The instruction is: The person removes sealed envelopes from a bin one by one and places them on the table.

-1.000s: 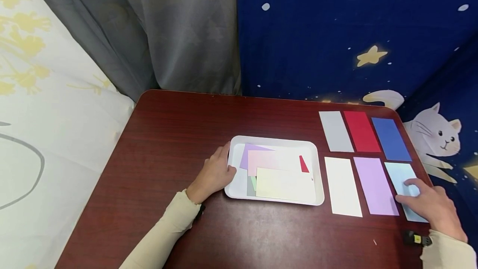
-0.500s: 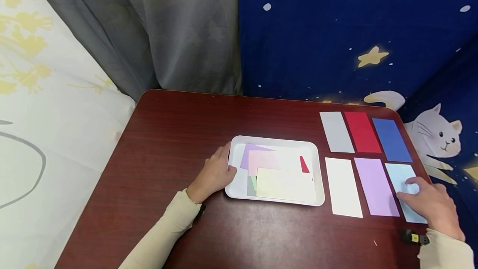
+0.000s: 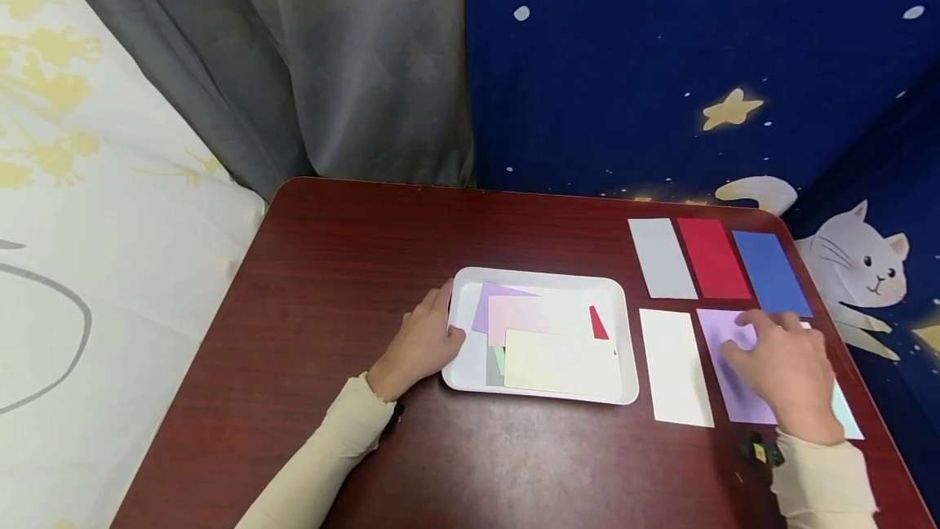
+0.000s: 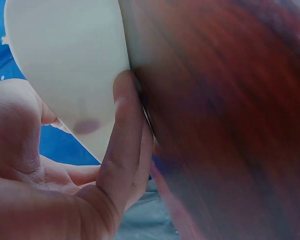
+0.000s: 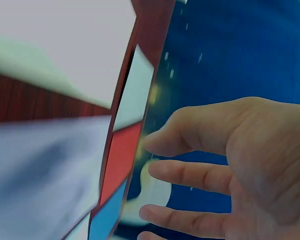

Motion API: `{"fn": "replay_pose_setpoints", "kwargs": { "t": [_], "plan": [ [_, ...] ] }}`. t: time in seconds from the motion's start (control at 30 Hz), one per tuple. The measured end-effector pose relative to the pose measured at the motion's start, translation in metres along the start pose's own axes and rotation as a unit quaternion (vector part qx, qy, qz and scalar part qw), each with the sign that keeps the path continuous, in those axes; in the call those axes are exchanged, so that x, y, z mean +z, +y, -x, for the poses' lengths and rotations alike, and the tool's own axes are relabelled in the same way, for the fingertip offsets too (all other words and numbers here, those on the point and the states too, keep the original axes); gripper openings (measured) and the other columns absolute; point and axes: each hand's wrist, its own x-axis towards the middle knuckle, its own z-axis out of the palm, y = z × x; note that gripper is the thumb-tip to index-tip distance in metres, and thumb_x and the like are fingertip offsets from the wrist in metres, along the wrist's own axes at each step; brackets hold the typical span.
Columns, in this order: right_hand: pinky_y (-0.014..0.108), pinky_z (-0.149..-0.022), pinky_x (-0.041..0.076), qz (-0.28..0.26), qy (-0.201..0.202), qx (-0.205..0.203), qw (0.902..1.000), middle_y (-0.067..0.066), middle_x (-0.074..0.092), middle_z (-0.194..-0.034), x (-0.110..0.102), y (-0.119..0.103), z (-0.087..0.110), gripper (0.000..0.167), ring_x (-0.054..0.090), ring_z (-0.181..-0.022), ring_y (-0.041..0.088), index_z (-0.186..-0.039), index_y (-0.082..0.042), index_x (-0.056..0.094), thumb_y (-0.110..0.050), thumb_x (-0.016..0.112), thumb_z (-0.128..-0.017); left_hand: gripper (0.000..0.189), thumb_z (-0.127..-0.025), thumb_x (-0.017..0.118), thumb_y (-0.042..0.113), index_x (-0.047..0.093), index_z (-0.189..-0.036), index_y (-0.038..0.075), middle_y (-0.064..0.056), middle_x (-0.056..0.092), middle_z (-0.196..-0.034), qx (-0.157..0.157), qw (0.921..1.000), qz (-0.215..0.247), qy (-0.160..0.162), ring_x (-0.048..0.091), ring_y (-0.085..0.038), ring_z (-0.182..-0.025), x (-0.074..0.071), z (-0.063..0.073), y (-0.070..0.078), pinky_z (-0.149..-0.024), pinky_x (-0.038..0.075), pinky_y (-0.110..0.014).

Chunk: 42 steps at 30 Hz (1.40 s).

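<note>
My left hand (image 3: pixel 419 341) holds the left end of a white tray (image 3: pixel 539 397) in the head view, thumb at the rim and fingers along the outer wall. The left wrist view shows those fingers (image 4: pixel 125 130) against the tray's pale side. Inside the tray lie a cream card (image 3: pixel 558 362), a pink card (image 3: pixel 514 318), a purple piece (image 3: pixel 482 310) and a small red piece (image 3: pixel 598 323). My right hand (image 3: pixel 789 374) hovers over a lilac card (image 3: pixel 742 374), fingers apart and holding nothing. It partly hides a light blue card (image 3: pixel 844 411).
A cream-white card (image 3: pixel 676 366) lies between the tray and the lilac card. Behind stand a row of grey (image 3: pixel 661 258), red (image 3: pixel 714 258) and blue (image 3: pixel 771 274) cards. The dark red table (image 3: pixel 352 243) ends at curtains at the back.
My right hand has moved left from the light blue card to over the lilac card. The left hand and tray have stayed put.
</note>
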Motion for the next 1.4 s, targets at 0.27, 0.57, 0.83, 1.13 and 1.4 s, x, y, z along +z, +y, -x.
{"fn": "replay_pose_setpoints", "kwargs": {
  "t": [0.27, 0.57, 0.83, 1.13, 1.4],
  "plan": [
    [0.077, -0.068, 0.052, -0.007, 0.06, -0.078, 0.9951, 0.039, 0.062, -0.122, 0.017, -0.058, -0.004, 0.039, 0.055, -0.104, 0.065, -0.119, 0.005, 0.073, -0.014, 0.08, -0.085, 0.079, -0.093, 0.065, 0.01, 0.037, -0.164, -0.01, -0.027, 0.059, -0.148, -0.022, 0.9996, -0.006, -0.017, 0.065, -0.044, -0.129, -0.009, 0.002, 0.013, -0.106, 0.048, -0.068],
    [0.069, -0.064, 0.056, -0.059, 0.036, -0.105, 0.9921, 0.032, 0.069, -0.123, 0.033, -0.105, -0.012, 0.045, 0.068, -0.097, 0.054, -0.134, 0.002, 0.069, -0.017, 0.071, -0.094, 0.078, -0.094, 0.064, 0.01, 0.038, -0.164, -0.009, -0.026, 0.059, -0.149, -0.023, 0.9995, -0.013, -0.017, 0.065, -0.041, -0.131, -0.005, 0.004, 0.012, -0.105, 0.048, -0.068],
    [0.052, -0.061, 0.055, -0.091, -0.06, -0.097, 0.9893, 0.028, 0.072, -0.102, 0.044, -0.12, -0.02, 0.06, 0.066, -0.068, 0.03, -0.146, 0.013, 0.055, -0.013, 0.074, -0.094, 0.077, -0.093, 0.064, 0.009, 0.039, -0.163, -0.011, -0.028, 0.06, -0.148, -0.017, 0.9998, -0.006, -0.009, 0.065, -0.043, -0.13, -0.005, 0.004, 0.011, -0.105, 0.048, -0.069],
    [0.059, -0.072, 0.057, -0.093, -0.118, -0.104, 0.9832, 0.035, 0.072, -0.107, 0.051, -0.118, -0.021, 0.073, 0.073, -0.077, 0.042, -0.158, 0.009, 0.035, -0.004, 0.069, -0.095, 0.073, -0.095, 0.065, 0.014, 0.043, -0.16, -0.011, -0.031, 0.06, -0.143, 0.02, 0.9986, -0.037, 0.031, 0.068, -0.05, -0.119, -0.002, -0.004, 0.0, -0.095, 0.054, -0.069],
    [0.06, -0.069, 0.056, -0.088, -0.122, -0.111, 0.9823, 0.031, 0.072, -0.097, 0.053, -0.118, -0.021, 0.076, 0.071, -0.072, 0.041, -0.16, 0.008, 0.032, -0.001, 0.066, -0.093, 0.06, -0.09, 0.079, 0.006, 0.063, -0.146, -0.007, -0.024, 0.065, -0.14, 0.177, 0.9718, -0.137, 0.072, 0.059, -0.044, -0.134, -0.019, -0.007, 0.058, -0.107, 0.054, -0.054]
  ]
}}
